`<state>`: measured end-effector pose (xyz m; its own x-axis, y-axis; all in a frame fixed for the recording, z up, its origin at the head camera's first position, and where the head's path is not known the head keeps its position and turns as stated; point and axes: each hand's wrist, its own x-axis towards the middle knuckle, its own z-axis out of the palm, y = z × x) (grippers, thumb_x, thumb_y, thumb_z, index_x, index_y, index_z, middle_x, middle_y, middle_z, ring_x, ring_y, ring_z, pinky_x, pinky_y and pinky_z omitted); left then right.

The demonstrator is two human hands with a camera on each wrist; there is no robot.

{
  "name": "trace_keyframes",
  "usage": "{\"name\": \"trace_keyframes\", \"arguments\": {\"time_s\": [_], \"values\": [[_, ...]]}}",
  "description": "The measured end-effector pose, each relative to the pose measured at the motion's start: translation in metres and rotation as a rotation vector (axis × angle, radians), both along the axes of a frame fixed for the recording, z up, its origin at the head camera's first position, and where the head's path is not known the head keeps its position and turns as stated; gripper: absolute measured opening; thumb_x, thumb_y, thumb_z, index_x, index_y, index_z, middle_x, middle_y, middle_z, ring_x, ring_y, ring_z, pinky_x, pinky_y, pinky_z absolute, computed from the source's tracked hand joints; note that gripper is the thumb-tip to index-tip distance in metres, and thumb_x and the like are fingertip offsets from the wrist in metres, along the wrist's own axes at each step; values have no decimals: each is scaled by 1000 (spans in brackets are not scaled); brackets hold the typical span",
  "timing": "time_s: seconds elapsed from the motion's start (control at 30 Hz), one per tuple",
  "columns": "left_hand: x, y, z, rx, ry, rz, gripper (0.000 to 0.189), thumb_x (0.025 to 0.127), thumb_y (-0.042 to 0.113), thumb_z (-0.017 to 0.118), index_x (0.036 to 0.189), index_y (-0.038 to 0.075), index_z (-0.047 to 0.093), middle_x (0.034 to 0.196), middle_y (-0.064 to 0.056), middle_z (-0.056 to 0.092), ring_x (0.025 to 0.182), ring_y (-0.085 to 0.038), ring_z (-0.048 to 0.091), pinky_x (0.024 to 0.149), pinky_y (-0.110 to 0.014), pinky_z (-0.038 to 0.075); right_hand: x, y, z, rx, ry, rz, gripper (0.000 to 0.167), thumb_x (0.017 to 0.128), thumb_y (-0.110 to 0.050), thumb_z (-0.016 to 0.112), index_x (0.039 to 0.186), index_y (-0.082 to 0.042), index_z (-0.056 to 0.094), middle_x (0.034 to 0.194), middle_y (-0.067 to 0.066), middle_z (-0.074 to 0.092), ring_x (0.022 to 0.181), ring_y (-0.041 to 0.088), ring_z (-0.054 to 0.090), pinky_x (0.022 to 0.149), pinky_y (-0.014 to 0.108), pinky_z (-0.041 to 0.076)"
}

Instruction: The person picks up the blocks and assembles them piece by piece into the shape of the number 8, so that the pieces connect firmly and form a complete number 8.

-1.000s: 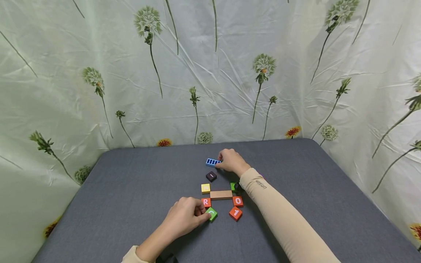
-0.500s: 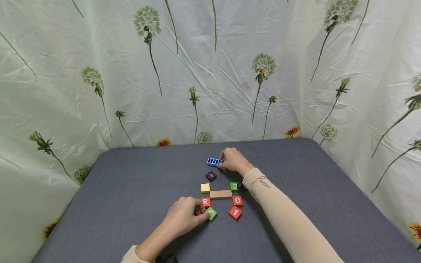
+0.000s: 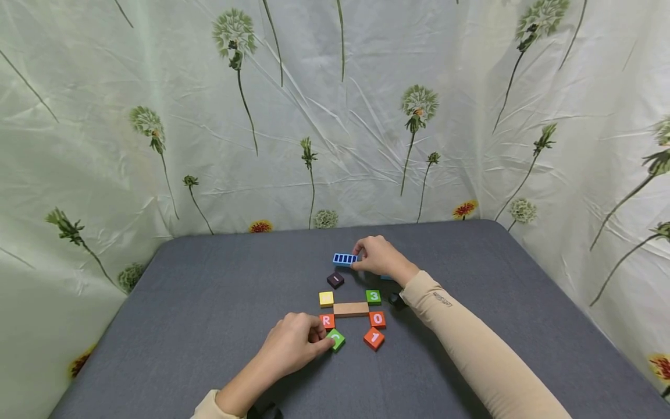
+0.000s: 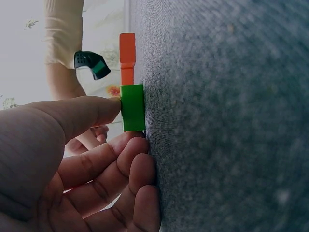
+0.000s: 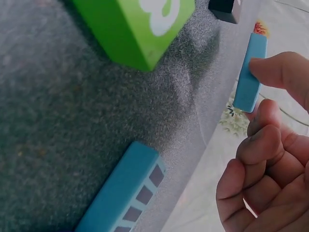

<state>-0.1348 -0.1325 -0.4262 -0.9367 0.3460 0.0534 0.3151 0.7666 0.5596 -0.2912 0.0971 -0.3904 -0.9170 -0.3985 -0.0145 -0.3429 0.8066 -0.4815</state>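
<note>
In the head view, my right hand (image 3: 381,256) pinches the right end of a blue block with dark rectangles (image 3: 344,259) near the back of the table. The right wrist view shows the thumb on one face of that blue block (image 5: 250,79) and fingertips at its lower end, the other fingers curled. My left hand (image 3: 294,342) holds a green letter block (image 3: 337,340) at the front of the group. Seen from the left wrist, its thumb lies against one side of the green block (image 4: 133,107) and its index fingertip meets another, while the remaining fingers curl by the cloth.
Between the hands lie a plain wooden block (image 3: 351,309), a yellow block (image 3: 326,299), a red R block (image 3: 327,321), red 0 (image 3: 377,319) and 1 (image 3: 374,338) blocks, a green 3 block (image 3: 373,297) and a dark block (image 3: 335,280). My right wrist partly covers a second blue block (image 3: 386,277).
My right hand has shifted slightly right with the blue block, which sits straighter now. The green 3 block and part of the second blue block have come into view. My left hand stays put.
</note>
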Motion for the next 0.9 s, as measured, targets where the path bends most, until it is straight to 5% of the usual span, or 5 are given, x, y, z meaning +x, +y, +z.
{"name": "trace_keyframes", "arguments": {"time_s": [0.9], "values": [[-1,0,1,-4,-59,-3,25,91,31,87,75,21,70,67,13,59,60,-2,50,56,-23,40,41,33,9,-85,34,161,26,94,-21,82,111,-3,75,65,-8,54,59,4,46,58,21,35]]}}
